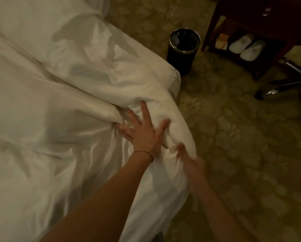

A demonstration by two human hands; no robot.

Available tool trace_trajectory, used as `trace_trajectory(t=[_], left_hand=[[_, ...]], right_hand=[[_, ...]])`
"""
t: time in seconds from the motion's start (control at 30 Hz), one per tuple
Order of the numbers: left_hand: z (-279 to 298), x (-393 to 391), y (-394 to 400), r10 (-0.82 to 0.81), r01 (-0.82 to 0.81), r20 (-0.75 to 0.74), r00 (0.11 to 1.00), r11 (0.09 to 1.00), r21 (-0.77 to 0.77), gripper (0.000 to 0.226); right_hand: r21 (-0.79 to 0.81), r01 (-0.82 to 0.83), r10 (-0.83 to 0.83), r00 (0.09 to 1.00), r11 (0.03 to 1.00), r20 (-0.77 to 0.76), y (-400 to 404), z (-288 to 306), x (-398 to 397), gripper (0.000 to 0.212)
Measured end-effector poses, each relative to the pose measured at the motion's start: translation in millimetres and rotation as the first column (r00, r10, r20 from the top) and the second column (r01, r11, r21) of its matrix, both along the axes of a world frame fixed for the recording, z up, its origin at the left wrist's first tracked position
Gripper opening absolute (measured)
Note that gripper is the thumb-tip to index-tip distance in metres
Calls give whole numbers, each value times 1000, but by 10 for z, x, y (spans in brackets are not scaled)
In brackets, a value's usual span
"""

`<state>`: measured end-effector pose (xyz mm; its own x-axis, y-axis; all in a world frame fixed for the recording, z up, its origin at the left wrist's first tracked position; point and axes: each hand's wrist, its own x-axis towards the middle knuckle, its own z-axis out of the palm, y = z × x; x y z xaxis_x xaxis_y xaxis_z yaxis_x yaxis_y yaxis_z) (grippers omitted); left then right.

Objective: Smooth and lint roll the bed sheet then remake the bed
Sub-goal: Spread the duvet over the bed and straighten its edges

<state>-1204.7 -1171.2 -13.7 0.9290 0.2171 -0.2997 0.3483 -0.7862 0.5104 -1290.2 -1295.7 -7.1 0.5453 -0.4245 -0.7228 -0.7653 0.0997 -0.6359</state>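
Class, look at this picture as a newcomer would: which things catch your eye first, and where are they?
The rumpled white bed sheet fills the left side. At its near corner the left hand presses on it with spread fingers, while the blurred right hand grips a bunched fold. Beyond the bed's corner, a black round waste bin stands on the patterned carpet.

The bunched duvet (132, 95) rises as a ridge across the bed (32, 119) corner, blocking a flat sweep there. Left of it the sheet (41, 145) lies open. Beyond the corner a waste bin (183, 49) stands close; the carpet (242, 163) alongside is open.
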Motion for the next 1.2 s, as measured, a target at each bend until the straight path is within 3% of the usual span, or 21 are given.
trace_trajectory(t=[0.07, 0.13, 0.27, 0.33, 0.43, 0.53, 0.7, 0.83, 0.9, 0.97, 1.0, 1.07, 1.13, 1.2], left_hand=[[-75, 107, 41, 0, -1, 40, 999, 1000, 19, 98], [-114, 228, 110, 30, -32, 96, 995, 999, 20, 98], [14, 713, 260, 250, -224, 203, 947, 964, -144, 101], [60, 1053, 345, 304, -276, 218, 927, 950, -148, 108], [96, 1441, 581, 331, -326, 228, 916, 944, -58, 114], [116, 1722, 952, 359, -368, 219, 907, 930, 2, 103], [140, 2221, 1351, 237, -282, 254, 938, 946, 158, 76], [174, 2636, 1610, 75, -156, 302, 950, 955, 252, 75], [261, 2899, 1723, -90, -38, 377, 922, 947, 318, 72], [383, 3195, 1775, -302, 104, 460, 835, 907, 408, 71], [441, 3367, 1775, -424, 191, 453, 784, 859, 475, 69], [509, 3675, 1788, -615, 378, 302, 729, 729, 571, 65], [498, 3829, 1889, -618, 501, 53, 784, 681, 534, 59], [385, 3772, 2062, -502, 491, -109, 858, 739, 462, 53]], right_hand=[[85, -11, 9, 999, 996, 32, 5, -73, 44, 83], [96, -38, 33, 998, 995, 51, 12, -145, 118, 91], [132, -34, 24, 997, 991, 76, 79, -160, 449, 85], [142, -88, 72, 991, 986, 114, 136, -118, 665, 85], [81, -168, 147, 964, 982, 220, 233, -61, 1036, 76], [-48, -250, 254, 936, 967, 242, 337, -51, 1387, 81], [-175, -343, 378, 894, 923, 240, 664, -9, 2029, 88], [-327, -473, 552, 806, 818, 215, 956, 87, 2716, 91], [-279, -519, 578, 789, 808, 209, 1084, 124, 3054, 87], [-192, -529, 560, 809, 827, 178, 1228, 152, 3366, 89], [-157, -527, 548, 819, 835, 169, 1313, 162, 3502, 94], [-90, -510, 518, 842, 855, 152, 1468, 178, 3733, 94], [-46, -502, 504, 855, 863, 120, 1593, 184, 3908, 72], [-53, -525, 528, 846, 849, 74, 1662, 202, 3990, 61]])
